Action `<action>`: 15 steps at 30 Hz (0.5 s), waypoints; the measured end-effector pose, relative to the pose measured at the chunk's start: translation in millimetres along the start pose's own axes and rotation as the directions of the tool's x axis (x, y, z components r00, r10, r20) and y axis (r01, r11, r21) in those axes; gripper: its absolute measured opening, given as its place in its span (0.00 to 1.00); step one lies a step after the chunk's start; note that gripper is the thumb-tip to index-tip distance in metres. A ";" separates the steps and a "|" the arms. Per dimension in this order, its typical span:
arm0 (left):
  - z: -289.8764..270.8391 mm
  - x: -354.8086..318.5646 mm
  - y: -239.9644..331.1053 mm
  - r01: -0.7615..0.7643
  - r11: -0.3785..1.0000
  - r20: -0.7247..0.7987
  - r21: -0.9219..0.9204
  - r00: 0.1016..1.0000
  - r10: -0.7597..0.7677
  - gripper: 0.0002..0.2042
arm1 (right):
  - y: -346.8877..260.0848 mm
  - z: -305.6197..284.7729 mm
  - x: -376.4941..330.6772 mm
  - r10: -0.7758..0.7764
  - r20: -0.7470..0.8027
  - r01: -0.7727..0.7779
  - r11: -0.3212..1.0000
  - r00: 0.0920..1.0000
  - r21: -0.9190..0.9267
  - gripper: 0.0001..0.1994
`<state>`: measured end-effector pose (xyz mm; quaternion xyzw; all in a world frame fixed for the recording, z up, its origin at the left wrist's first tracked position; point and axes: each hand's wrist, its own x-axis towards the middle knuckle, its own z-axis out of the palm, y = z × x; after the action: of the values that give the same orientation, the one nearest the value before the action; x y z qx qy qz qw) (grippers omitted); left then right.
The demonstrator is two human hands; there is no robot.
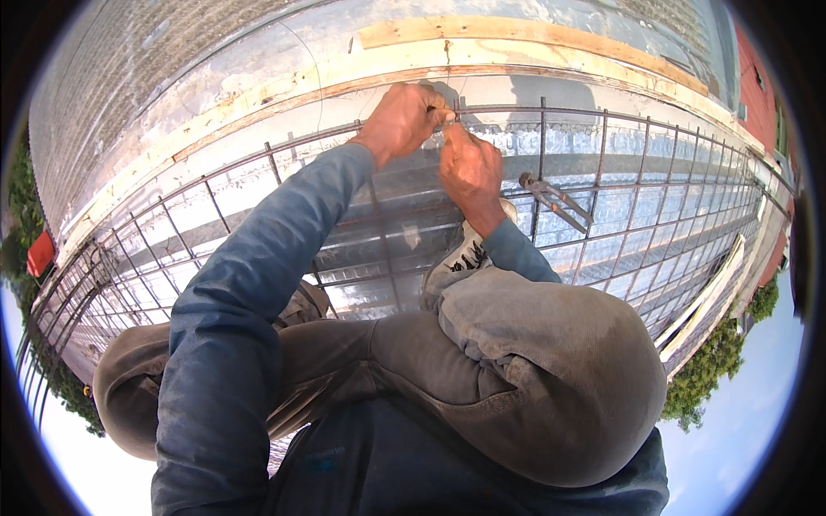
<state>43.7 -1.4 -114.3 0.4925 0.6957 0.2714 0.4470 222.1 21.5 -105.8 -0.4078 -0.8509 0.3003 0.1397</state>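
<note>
My left hand [404, 122] and my right hand [471, 168] meet at the top bar of a steel rebar mesh [543, 163]. Both are closed, thumbs and fingertips pinched almost against each other at a bar crossing. Between them is a thin tie wire [448, 80], whose fine end rises above my knuckles; most of it is hidden by my fingers. A pair of end-cutting nippers [557, 203] with worn, partly orange handles lies on the mesh to the right of my right hand.
Beyond the mesh run a long wooden board [533, 53] and corrugated sheeting [185, 64]. Ribbed metal decking [516, 236] lies under the bars. My shoe [465, 249] rests on the mesh. Bundled bar ends [64, 314] stick out at left; pale wooden strips [705, 297] lie at right.
</note>
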 end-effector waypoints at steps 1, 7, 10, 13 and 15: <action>0.3 1.7 -3.8 0.013 0.999 0.007 -0.030 1.000 -0.013 0.10 | 0.4 4.0 1.8 -0.004 0.000 0.004 1.000 1.000 -0.006 0.03; -1.5 3.6 1.1 0.094 0.994 0.084 -0.057 0.993 -0.089 0.10 | 2.2 7.0 -1.4 -0.064 -0.031 0.063 0.997 0.997 -0.054 0.02; -6.1 2.4 0.1 0.070 0.997 0.131 -0.029 0.989 -0.065 0.11 | 3.7 4.5 -0.5 -0.091 -0.031 0.089 0.995 0.995 -0.054 0.05; -10.5 2.2 -6.1 0.050 0.997 0.162 -0.056 0.986 -0.041 0.11 | 3.6 4.0 -0.9 -0.121 -0.012 0.119 0.988 0.993 -0.099 0.08; -12.4 6.5 -7.8 0.056 0.990 0.212 -0.130 0.977 -0.027 0.12 | 6.8 1.9 0.8 -0.145 -0.017 0.141 0.978 0.989 -0.151 0.10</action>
<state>28.4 2.5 -117.3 0.4722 0.6348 0.2550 0.5559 224.8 24.7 -111.5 -0.3589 -0.8962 0.2189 0.1418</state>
